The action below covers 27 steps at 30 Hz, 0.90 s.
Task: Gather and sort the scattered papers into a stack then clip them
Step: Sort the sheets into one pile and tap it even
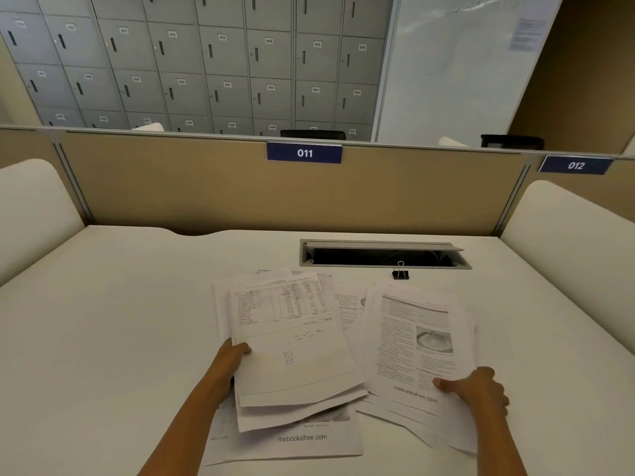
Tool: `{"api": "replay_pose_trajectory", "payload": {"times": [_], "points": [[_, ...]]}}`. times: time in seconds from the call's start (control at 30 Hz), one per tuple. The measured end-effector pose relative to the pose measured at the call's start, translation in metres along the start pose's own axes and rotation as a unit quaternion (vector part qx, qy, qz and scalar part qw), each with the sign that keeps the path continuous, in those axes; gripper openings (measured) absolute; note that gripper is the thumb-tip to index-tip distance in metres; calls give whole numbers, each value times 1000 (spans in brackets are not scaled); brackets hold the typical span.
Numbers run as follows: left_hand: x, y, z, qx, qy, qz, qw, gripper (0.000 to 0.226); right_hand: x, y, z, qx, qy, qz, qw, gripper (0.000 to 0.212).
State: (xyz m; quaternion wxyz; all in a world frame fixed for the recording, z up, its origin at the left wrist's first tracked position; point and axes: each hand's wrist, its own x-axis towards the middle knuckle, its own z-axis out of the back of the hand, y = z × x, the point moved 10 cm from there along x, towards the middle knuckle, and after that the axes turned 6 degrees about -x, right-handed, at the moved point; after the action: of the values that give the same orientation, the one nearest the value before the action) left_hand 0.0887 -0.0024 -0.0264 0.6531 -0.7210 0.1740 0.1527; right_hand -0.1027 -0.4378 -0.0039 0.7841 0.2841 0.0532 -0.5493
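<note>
White desk (103,321) at partition sign 011 (304,153): we see the left hand (229,364) gripping a tabular sheaf (295,352) by its left edge, thumb on top, and the right hand (481,389) pinching a printed sheaf (412,345) beside it. Loose sheets (302,438) lie beneath; the binder clip (400,273) stands behind them, beside the cable hatch (385,257).

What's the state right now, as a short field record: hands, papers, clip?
left hand: grips the table-printed bundle at its left edge
right hand: pinches the article bundle near its lower right corner, thumb on top
loose sheets: lie under and between the two bundles, not squared
binder clip: black, on the desk beyond the papers, by the cable hatch, untouched
single stack: not yet formed
</note>
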Motion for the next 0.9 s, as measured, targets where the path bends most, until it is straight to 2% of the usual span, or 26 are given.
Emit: {"api": "replay_pose_trajectory", "payload": {"times": [0.1,0.17,0.23,0.53,0.6,0.7,0.8,0.9], "points": [[1,0,1,0,0,0,1000,43,-7,7,1,65,-7,39,997,75],[1,0,2,2,-1,1,1000,45,-13,8,12,85,-44,62,993,53],[1,0,3,0,-4,3,1000,50,-20,10,32,105,-83,87,987,41],[3,-3,3,-1,-1,-16,1000,58,-66,36,156,188,-230,206,932,38],[2,-4,2,0,2,-19,1000,57,-69,37,171,238,-224,227,917,39],[2,-4,1,6,10,-22,1000,55,-63,47,168,304,-165,253,904,52],[1,-5,0,16,17,-20,1000,55,-59,66,141,377,-66,267,884,34],[1,-4,0,14,19,-14,1000,56,-55,75,116,389,-37,262,882,31]]}}
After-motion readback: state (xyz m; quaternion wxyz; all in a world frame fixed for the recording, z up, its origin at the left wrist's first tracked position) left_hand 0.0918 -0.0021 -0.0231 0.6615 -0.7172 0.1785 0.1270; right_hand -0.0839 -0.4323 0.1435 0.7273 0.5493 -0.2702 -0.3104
